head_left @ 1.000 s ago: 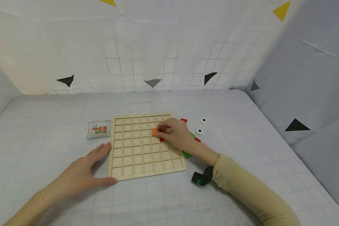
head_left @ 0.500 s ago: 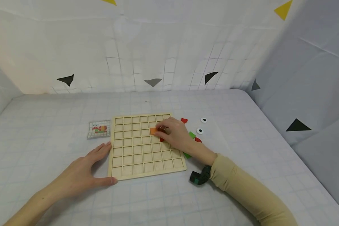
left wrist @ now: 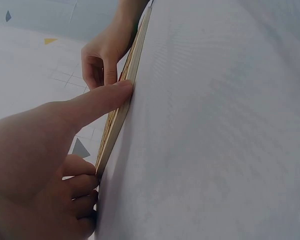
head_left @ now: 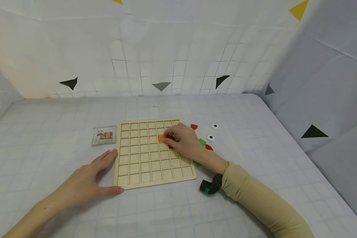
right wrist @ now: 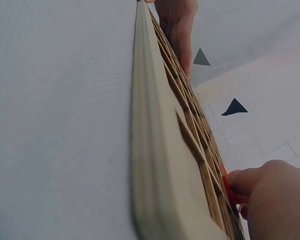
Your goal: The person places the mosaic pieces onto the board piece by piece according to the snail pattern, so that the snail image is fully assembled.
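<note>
A wooden grid board (head_left: 154, 185) lies on the table. My left hand (head_left: 86, 181) spreads along its left side, thumb on the near left corner and fingertips against the left edge. My right hand (head_left: 182, 138) reaches over the board, thumb and fingers pinching the right side of an orange tile (head_left: 161, 138) in a cell. Part of that tile is hidden by the fingertips. Beneath the hand show a dark red tile (head_left: 170, 136) and a red tile (head_left: 170, 147), both partly covered. The right wrist view shows the fingers low at the board, by a red tile (right wrist: 226, 185).
Left of the board lies a picture card (head_left: 104, 135). To the right are a red piece (head_left: 194, 126), another red piece (head_left: 209, 147), a green tile (head_left: 202, 142), a partly hidden green tile (head_left: 197, 163), and two eye discs (head_left: 215, 126). A black device (head_left: 210, 185) sits at the right wrist.
My right hand and the orange tile have shifted slightly left, the tile settling into a cell; both are still over the last half second. My left hand stays at the board's edge.
</note>
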{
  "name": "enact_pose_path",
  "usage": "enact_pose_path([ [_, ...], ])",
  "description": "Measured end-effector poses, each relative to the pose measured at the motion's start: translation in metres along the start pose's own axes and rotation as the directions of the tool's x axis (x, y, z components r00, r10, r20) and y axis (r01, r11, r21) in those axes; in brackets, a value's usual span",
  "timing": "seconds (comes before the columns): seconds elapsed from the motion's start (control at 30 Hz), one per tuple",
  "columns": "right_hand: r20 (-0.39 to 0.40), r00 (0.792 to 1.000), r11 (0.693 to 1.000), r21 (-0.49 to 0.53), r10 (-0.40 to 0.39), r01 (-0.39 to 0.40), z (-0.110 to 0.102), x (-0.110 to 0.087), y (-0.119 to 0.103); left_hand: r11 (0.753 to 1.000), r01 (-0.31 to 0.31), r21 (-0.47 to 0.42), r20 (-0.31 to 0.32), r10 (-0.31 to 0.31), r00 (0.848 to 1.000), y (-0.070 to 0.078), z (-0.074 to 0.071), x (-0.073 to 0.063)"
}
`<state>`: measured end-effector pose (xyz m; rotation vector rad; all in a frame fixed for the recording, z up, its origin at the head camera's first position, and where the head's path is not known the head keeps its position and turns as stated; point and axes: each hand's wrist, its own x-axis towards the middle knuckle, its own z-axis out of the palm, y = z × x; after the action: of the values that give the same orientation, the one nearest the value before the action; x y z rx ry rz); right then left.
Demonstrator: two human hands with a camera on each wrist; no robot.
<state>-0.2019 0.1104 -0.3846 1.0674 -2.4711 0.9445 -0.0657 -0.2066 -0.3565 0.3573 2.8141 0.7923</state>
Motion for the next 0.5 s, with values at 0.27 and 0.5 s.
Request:
enact_pose_path([
  [0.27, 0.003, 1.0, 1.0, 0.002, -0.003, 0.003, 0.0005, -0.0005, 0.0007, 1.0, 0.0, -0.005, -0.002, 0.0, 1.0, -0.0003, -0.0002, -0.0001],
  [0.5, 0.003, 1.0, 1.0, 0.008, -0.005, 0.005, -0.0001, -0.0008, 0.0005, 1.0, 0.01, -0.011, 0.001, -0.01, 1.0, 0.0002, -0.0005, 0.0001],
])
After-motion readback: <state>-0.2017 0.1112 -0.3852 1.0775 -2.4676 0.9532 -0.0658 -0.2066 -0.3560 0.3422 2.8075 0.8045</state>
